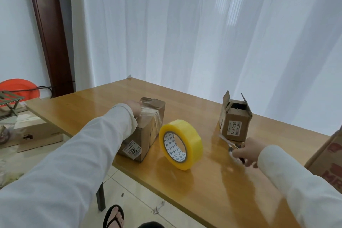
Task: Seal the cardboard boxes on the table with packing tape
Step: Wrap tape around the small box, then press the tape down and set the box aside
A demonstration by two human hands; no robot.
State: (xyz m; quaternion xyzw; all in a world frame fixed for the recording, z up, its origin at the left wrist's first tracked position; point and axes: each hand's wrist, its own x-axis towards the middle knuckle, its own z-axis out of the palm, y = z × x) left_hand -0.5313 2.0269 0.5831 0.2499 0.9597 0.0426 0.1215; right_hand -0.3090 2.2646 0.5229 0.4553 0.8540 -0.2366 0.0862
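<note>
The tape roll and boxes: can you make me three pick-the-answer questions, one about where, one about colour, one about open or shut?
1. Where is the tape roll?
A. between the two small boxes
B. on the floor
C. inside a box

2. What colour is it?
A. red
B. yellow
C. blue

3. The small box near the right hand is:
A. taped shut
B. crushed flat
C. open on top

Answers: 1 A, it stands on the table right of the taped box; 2 B, it looks yellow; 3 C, its flaps stand up.
</note>
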